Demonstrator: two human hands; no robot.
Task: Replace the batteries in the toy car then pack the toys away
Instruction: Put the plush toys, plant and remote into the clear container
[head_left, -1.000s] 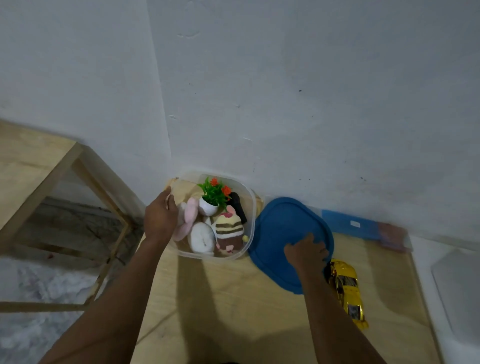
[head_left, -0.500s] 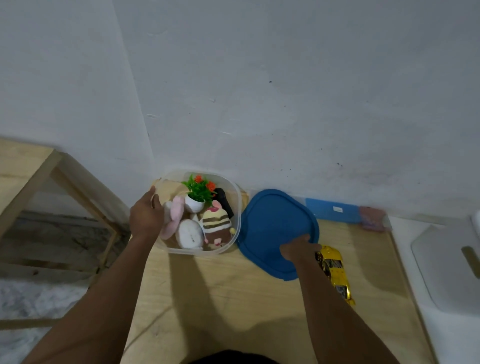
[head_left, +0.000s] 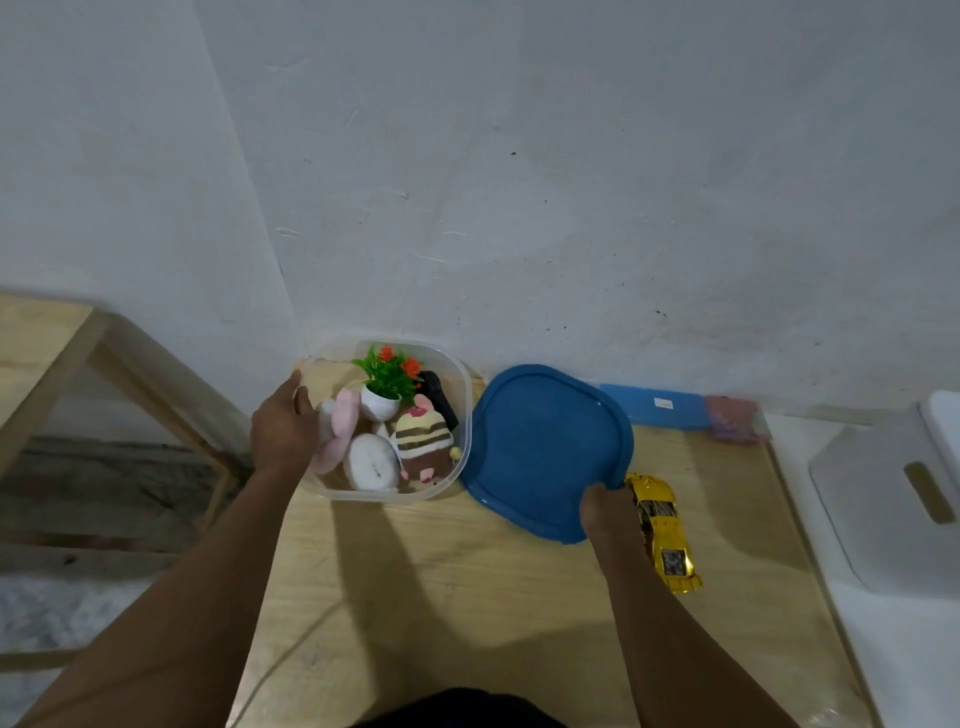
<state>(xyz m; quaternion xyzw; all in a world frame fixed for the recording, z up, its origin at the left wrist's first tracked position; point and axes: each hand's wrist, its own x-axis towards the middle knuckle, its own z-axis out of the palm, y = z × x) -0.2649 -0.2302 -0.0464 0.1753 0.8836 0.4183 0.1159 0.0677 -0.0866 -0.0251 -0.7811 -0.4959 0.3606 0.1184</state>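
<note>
Pale wooden tabletop is set against a grey-white plastered wall, and on its far left part a clear, rounded plastic tub is stood, filled with a small artificial plant in a white pot, a pink plush toy and a brown-striped plush toy. The tub's left rim is gripped by the left hand, thumb over the edge. Just right of the tub a blue plastic lid is laid flat, and its near right edge is held by the curled fingers of the right hand, though the fingertips are hidden. The shiny yellow toy car, the task's own thing, is left outside the tub, on the table, touching or almost touching the lid's right edge and that hand. The lid appears to be in the course of being set aside, with battery work on the car to be done next. The lid is best let go flat and kept off the car, so that the car is not pushed toward the table's right edge. The tub should be steadied meanwhile. No batteries can be made out; what a flat blue box by the wall holds cannot be told.
</note>
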